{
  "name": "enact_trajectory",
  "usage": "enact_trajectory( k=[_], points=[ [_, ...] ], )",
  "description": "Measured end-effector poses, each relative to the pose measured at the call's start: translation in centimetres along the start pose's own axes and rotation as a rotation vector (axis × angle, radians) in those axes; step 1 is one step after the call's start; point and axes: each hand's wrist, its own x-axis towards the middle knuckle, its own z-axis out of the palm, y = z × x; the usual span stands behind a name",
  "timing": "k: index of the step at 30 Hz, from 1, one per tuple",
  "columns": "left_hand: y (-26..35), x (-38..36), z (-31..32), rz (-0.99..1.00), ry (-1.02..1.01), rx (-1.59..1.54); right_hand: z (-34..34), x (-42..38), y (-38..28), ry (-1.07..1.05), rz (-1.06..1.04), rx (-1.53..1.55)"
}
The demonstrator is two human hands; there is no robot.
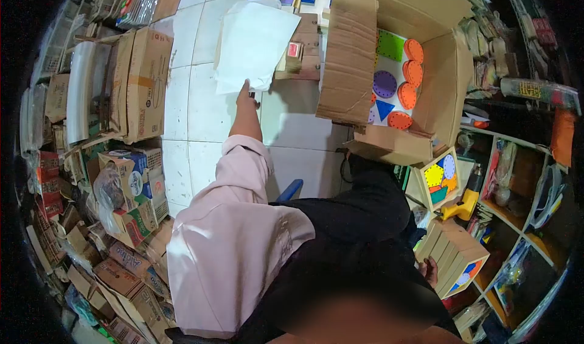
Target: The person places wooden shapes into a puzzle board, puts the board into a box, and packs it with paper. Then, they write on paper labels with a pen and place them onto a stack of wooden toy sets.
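Pinched at its near edge, a thin bundle of white sheets point(255, 46) extends forward from my left hand point(246, 102); the thumb lies on top and the other fingers are mostly hidden. Low on the right, my right hand point(429, 271) has its fingers curled against a stack of wooden puzzle boards point(453, 256). Coloured shapes show on the stack's end face. Most of that hand is hidden. Above the stack, a wooden board with coloured shapes point(439, 177) stands tilted. A yellow-and-black power tool point(465, 201) lies beside it.
An open cardboard box point(348, 58) holds orange, purple, green and blue shapes. A wooden stool or board point(310, 58) carries a small red-and-white box point(294, 50). Cartons point(146, 85) crowd the left side. Shelves point(511, 216) line the right. White floor tiles point(201, 113) lie between.
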Motion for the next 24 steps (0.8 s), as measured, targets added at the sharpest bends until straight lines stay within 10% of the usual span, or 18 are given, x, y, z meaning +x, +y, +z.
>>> enact_trajectory(
  k=[4,7,12,16,17,18,19,22,24],
  points=[
    [6.6,-1.5,-0.6,0.478,-0.005,-0.275,1.0,-0.1,0.9,-0.011,0.007,0.043],
    [15.6,-12.6,-0.2,0.966,0.148,0.197,2.3,-0.5,0.5,-0.038,-0.044,0.035],
    [23.6,-34.0,3.3,1.781,-0.503,0.367,5.3,0.1,2.0,0.115,-0.215,-0.148],
    [19.3,-45.7,8.2,1.881,-0.819,0.766,7.7,0.0,3.0,0.292,-0.412,-0.219],
    [15.5,-48.9,9.3,2.193,-0.942,0.683,8.0,-0.4,2.9,0.336,-0.408,-0.217],
    [12.2,-49.5,11.0,2.006,-1.129,0.730,7.9,-0.7,2.6,0.351,-0.400,-0.220],
    [9.0,-52.3,12.2,2.534,-1.062,0.765,7.8,-0.9,2.4,0.363,-0.396,-0.223],
    [-0.9,-47.0,18.9,2.291,-1.575,1.019,8.0,-1.5,3.0,0.412,-0.353,-0.167],
    [-6.7,-44.4,20.7,2.232,-1.280,1.572,7.7,-1.8,3.1,0.425,-0.355,-0.159]
  ],
)
